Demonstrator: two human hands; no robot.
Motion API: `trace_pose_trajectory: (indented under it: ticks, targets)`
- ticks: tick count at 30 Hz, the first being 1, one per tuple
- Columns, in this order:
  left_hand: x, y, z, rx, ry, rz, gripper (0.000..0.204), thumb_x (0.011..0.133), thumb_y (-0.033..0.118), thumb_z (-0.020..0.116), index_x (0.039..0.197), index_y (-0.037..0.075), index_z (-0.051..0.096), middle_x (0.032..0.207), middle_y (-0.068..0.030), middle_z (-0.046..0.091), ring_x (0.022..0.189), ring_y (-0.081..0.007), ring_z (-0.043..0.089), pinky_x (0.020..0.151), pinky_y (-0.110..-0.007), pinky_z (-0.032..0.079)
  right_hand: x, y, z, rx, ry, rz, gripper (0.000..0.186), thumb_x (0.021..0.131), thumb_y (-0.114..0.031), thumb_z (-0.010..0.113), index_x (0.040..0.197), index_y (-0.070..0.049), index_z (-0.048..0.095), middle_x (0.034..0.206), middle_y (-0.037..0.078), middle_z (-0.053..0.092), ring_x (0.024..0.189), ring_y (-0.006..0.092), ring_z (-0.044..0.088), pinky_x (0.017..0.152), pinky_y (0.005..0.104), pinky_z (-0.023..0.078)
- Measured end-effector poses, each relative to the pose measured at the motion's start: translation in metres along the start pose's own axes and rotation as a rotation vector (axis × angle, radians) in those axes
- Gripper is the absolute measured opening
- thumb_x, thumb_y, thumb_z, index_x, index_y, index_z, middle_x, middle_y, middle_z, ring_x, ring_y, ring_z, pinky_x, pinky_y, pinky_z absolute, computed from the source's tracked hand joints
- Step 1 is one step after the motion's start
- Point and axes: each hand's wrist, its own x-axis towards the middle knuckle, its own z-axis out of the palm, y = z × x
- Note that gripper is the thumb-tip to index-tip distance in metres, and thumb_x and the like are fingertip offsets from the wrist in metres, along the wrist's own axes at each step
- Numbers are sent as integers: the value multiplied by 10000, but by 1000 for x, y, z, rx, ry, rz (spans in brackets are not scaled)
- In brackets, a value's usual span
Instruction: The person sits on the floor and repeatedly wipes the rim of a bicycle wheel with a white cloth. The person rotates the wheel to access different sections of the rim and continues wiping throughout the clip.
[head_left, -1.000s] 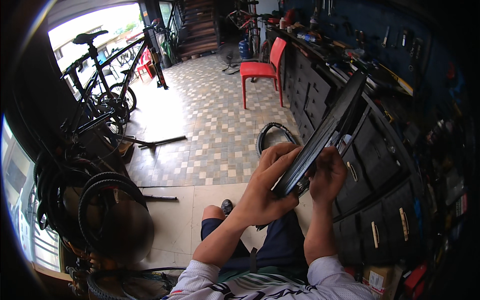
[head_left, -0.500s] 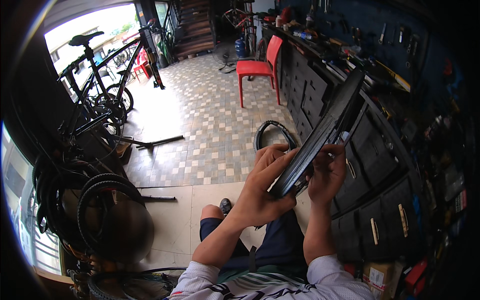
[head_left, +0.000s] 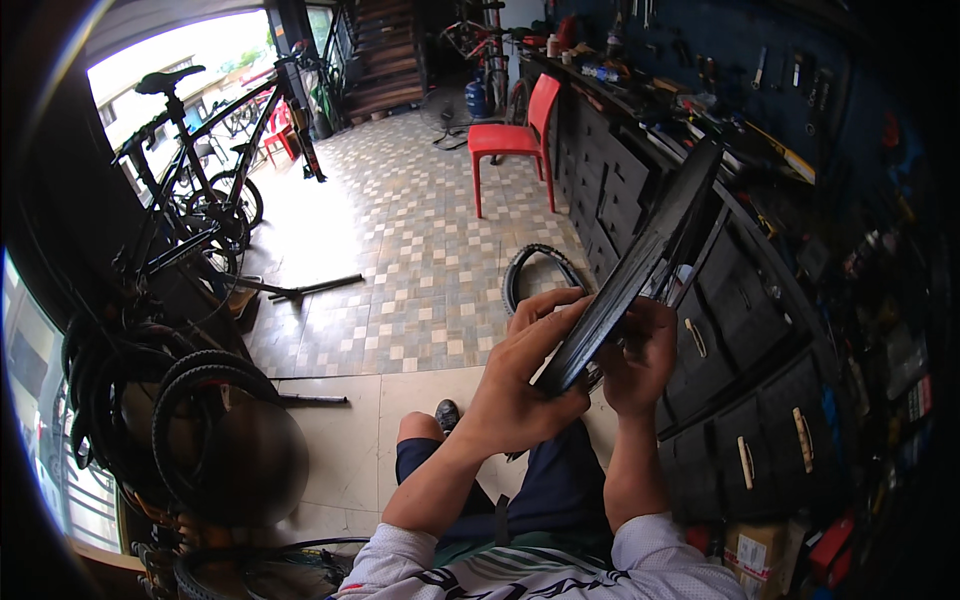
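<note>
Both hands grip a black bicycle wheel held edge-on at the centre of the frame, slanting toward the upper right. Left hand curls its fingers over the tyre's lower end; right hand is closed on the rim from the other side. Behind, a loose tyre lies on the tiled floor beside dark drawers, a red chair farther up.

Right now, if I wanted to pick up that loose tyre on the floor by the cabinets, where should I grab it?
Probably the tyre's top arc, reaching down from above: it stands on edge against the cabinets, so that curve is free.
</note>
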Motion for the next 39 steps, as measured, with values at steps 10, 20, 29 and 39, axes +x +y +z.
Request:
trace_pose_trajectory:
  ticks: [10, 20, 29, 39]
  targets:
    - [4, 5, 0, 128, -29, 65, 727, 682, 58, 774, 1374, -45, 580, 1298, -177, 606, 1363, -367, 472, 1122, -446, 359, 13, -5, -2, 9, 105, 162, 68, 1038, -79, 565, 989, -34, 579, 800, 14, 625, 642, 43, 562, 539, 192, 431]
    - [1, 3, 2, 116, -7, 72, 757, 682, 100, 835, 1382, -33, 578, 1283, -179, 639, 1342, -362, 497, 1104, -463, 395, 3, 2, -9, -147, -33, -33, 346, 914, -171, 785, 1187, -8, 649, 968, 23, 675, 798, 89, 627, 724, 248, 509]
    - [1, 3, 0, 155, -40, 91, 741, 672, 80, 815, 1369, -27, 588, 1269, -176, 632, 1311, -348, 519, 1115, -460, 371, 11, -17, -17, -25, -47, 253, 301, 1024, -252, 653, 1199, -23, 567, 785, 15, 649, 630, 69, 621, 536, 201, 458]
    - [6, 5, 5, 105, -32, 132, 797, 621, 30, 684, 1407, 3, 551, 1342, -185, 564, 1359, -411, 441, 1154, -486, 341, 12, -5, -25, -45, -122, -20, 239, 977, -213, 696, 928, 17, 659, 789, 13, 631, 686, 69, 584, 639, 234, 468]
